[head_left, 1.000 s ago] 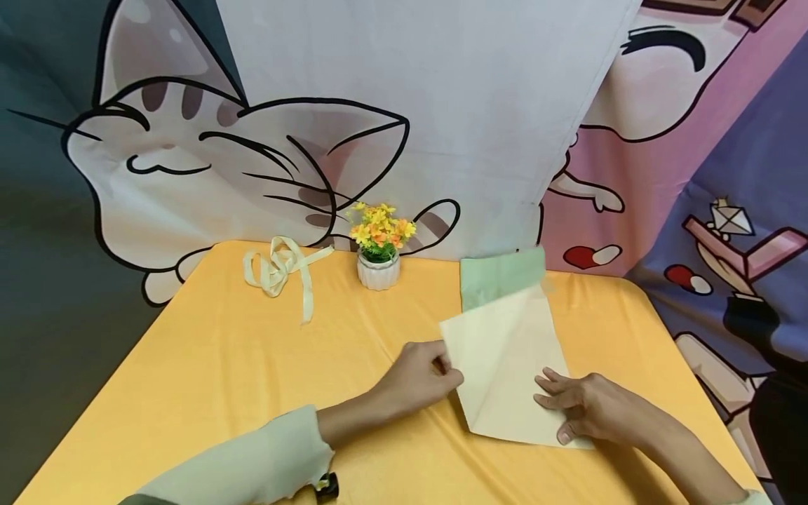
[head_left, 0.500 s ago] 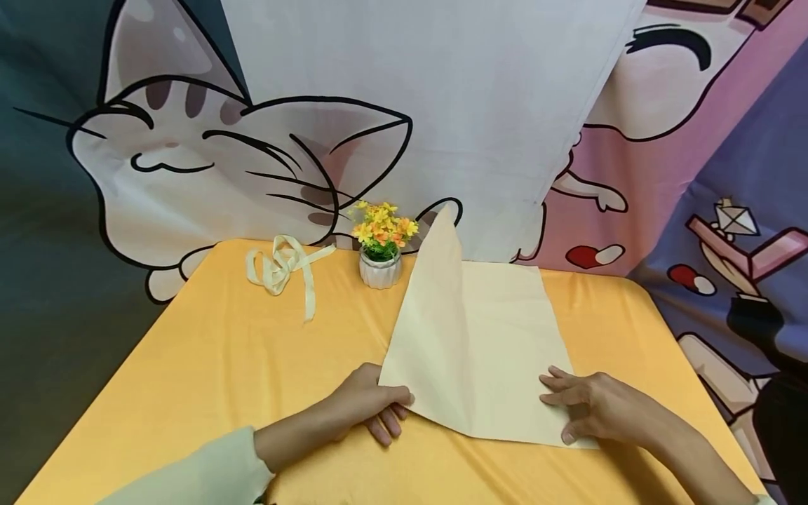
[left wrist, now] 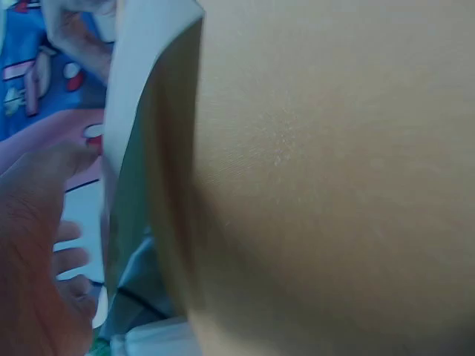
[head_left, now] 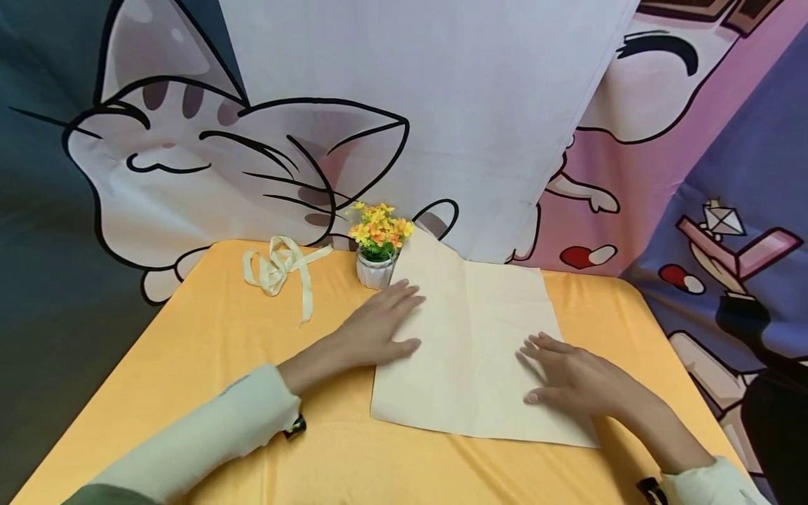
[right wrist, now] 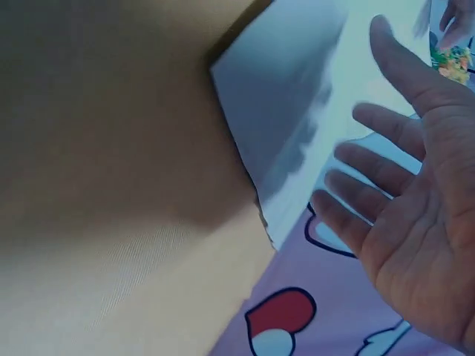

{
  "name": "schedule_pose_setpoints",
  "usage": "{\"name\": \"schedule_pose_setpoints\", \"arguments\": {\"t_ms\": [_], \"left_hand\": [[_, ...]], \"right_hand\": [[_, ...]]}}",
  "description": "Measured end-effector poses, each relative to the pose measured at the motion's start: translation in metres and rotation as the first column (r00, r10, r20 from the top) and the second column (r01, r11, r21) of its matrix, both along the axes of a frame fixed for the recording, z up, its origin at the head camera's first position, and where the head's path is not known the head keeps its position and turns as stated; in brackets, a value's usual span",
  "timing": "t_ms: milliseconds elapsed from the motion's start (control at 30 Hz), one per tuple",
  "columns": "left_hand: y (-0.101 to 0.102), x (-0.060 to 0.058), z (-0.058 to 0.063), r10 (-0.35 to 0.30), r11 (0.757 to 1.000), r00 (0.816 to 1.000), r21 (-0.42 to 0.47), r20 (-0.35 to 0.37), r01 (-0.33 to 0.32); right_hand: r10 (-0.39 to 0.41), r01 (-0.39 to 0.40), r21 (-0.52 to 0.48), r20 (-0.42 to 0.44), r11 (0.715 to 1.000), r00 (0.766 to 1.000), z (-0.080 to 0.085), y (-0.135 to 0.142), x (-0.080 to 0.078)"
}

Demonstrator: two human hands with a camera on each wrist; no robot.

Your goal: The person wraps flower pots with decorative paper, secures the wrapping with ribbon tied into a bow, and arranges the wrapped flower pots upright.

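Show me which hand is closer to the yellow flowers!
The left hand, by the left edge of the cream sheet, just in front of the yellow flowers. The right hand is farther off, by the sheet's right side.

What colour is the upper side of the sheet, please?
Pale cream; the sheet shows best in the head view.

Sheet [head_left: 442, 393]: matt paper, faintly creased. Table cover [head_left: 208, 337]: smooth cloth, slight sheen. Ribbon [head_left: 307, 291]: matt fabric. Pot [head_left: 374, 272]: fluted, possibly ceramic from where I stand.
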State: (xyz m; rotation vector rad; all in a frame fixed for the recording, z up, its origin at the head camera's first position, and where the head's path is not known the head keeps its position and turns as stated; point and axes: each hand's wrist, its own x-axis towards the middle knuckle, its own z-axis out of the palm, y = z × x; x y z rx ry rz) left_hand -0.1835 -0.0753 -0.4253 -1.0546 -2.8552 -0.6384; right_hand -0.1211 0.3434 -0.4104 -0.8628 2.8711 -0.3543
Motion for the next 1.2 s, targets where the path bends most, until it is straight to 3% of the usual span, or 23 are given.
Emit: {"name": "schedule_pose_setpoints", "arguments": {"t_ms": [67,167,367,667,1200], "left_hand": [[0.006,-0.008,-0.007,-0.067,0.992,0.997,-0.107,0.036,0.07],[0.014,-0.015,-0.019,-0.091,0.978,0.988,-0.178,0.127,0.113],[0.022,-0.021,-0.028,-0.106,0.979,0.962,-0.142,0.252,0.146],[0.023,-0.02,-0.023,-0.103,0.979,0.962,-0.148,0.252,0.143],[0.024,-0.018,-0.029,-0.075,0.98,0.968,-0.164,0.241,0.117]], "right_hand": [[-0.037,0.038,-0.007,0.051,0.999,0.998,-0.005,-0.004,-0.005],[-0.052,0.055,-0.021,0.119,0.998,0.991,-0.013,-0.005,-0.01],[-0.06,0.067,-0.036,0.184,0.997,0.981,-0.016,0.0,-0.01],[-0.03,0.04,-0.048,0.177,0.998,0.984,-0.013,0.003,-0.01],[-0.016,0.023,-0.034,0.182,0.999,0.983,-0.013,0.007,-0.012]]}}
